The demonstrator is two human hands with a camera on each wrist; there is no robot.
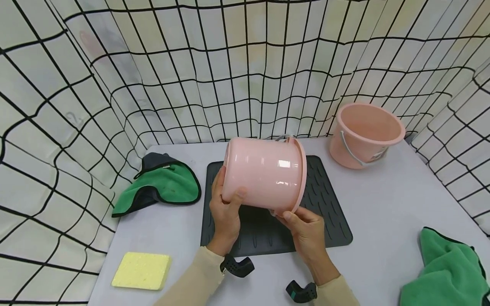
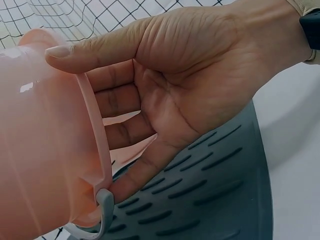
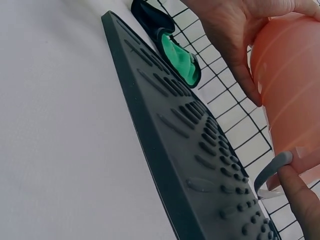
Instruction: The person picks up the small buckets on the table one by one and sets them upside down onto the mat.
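Observation:
A pink plastic bucket (image 1: 264, 172) is tilted on its side, mouth toward the right, over a dark grey ridged mat (image 1: 260, 233). My left hand (image 1: 226, 212) holds it by the base end, thumb on the near wall. At the rim, my right hand (image 1: 306, 229) pinches the lower edge. The left wrist view catches the right hand (image 2: 185, 85), its thumb outside the bucket (image 2: 45, 140) and a finger near the grey handle (image 2: 105, 210). In the right wrist view a fingertip (image 3: 295, 185) touches the handle's end, while the left hand (image 3: 235, 35) grips the base.
Another pink bucket (image 1: 363, 148) stands upright at the back right. Green cloths with black edging lie at left (image 1: 168, 185) and front right (image 1: 448, 272). A yellow sponge (image 1: 141, 271) lies at front left. Black netting (image 1: 249, 80) over white walls surrounds the white table (image 1: 379, 204).

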